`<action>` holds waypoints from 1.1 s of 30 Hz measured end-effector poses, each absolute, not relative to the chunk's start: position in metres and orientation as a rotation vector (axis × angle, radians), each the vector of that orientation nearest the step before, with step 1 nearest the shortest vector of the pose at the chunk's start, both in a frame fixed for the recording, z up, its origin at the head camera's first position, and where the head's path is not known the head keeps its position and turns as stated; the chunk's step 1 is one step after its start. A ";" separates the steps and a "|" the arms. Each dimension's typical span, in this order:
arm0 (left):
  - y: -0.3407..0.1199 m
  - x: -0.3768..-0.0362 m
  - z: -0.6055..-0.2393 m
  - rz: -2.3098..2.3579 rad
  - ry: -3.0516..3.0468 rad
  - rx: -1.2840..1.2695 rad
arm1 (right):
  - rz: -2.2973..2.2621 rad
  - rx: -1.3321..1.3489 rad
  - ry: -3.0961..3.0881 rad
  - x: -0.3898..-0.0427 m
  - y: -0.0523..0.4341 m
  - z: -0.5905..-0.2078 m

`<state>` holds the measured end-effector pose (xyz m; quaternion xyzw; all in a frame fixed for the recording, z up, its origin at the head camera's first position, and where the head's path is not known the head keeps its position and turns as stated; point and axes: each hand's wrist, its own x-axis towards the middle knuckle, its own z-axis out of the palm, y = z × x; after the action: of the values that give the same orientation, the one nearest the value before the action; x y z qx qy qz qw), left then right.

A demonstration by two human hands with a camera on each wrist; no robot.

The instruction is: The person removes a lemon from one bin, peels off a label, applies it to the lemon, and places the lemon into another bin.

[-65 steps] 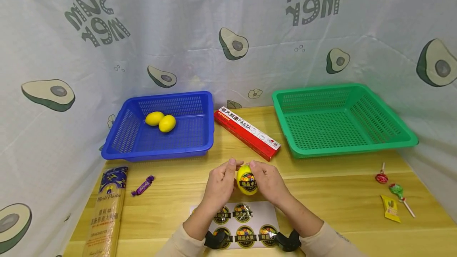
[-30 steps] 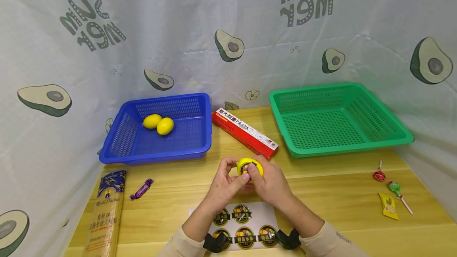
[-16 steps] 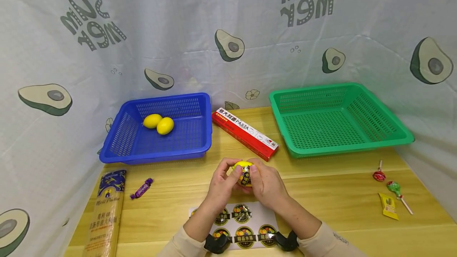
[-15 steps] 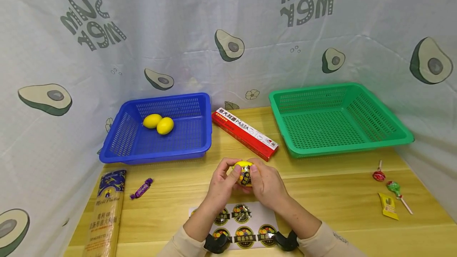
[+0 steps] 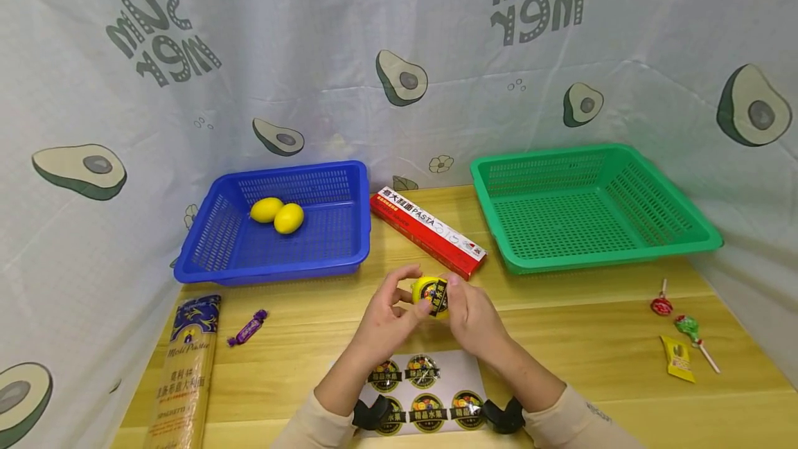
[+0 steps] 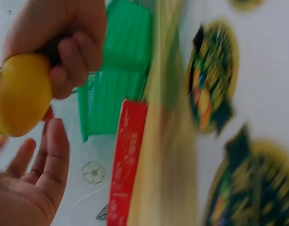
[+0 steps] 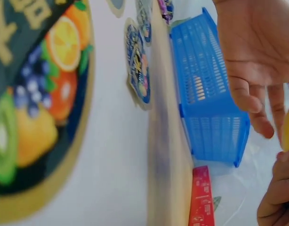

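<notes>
A yellow lemon (image 5: 421, 285) bearing a round black-and-gold fruit sticker (image 5: 437, 296) is held above the table by my right hand (image 5: 476, 317), its thumb along the sticker's right edge. My left hand (image 5: 384, 317) is beside it, thumb tip at the sticker's lower left, other fingers loosely spread. In the left wrist view the lemon (image 6: 24, 94) sits in the right hand's (image 6: 64, 37) grip, with the left fingers (image 6: 55, 160) mostly off it. The right wrist view shows the left hand (image 7: 262, 42) with relaxed fingers. Beneath my forearms lies a white sticker sheet (image 5: 449, 373).
Two lemons (image 5: 289, 218) lie in a blue basket (image 5: 324, 270) at back left. A green basket (image 5: 598, 259) stands at back right, with a red pasta box (image 5: 430, 233) between them. Spaghetti (image 5: 181, 380), a purple candy (image 5: 248, 328), lollipops (image 5: 662, 306) and a yellow packet (image 5: 678, 359) lie around.
The lemon has been turned in the hands, and its sticker now faces up at a slant. The left fingers have loosened and spread from it; the right hand keeps its hold.
</notes>
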<state>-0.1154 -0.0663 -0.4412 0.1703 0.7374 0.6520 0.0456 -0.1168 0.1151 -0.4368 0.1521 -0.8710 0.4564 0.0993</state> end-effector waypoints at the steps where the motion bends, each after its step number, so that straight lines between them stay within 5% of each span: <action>1: -0.067 -0.115 -0.440 1.943 2.296 0.589 | 1.341 0.423 -2.605 -0.116 0.116 -0.436; 7: -0.069 -0.115 -0.436 1.853 2.327 0.828 | 1.565 0.263 -2.714 -0.115 0.121 -0.429; 33: -0.068 -0.115 -0.435 1.942 2.138 0.542 | 1.519 -0.306 -2.519 -0.087 0.235 -0.434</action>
<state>-0.1150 -0.0677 -0.4347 0.1836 0.7237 0.6575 0.1012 -0.0869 0.2352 -0.4342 -0.1029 -0.8481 0.5115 0.0920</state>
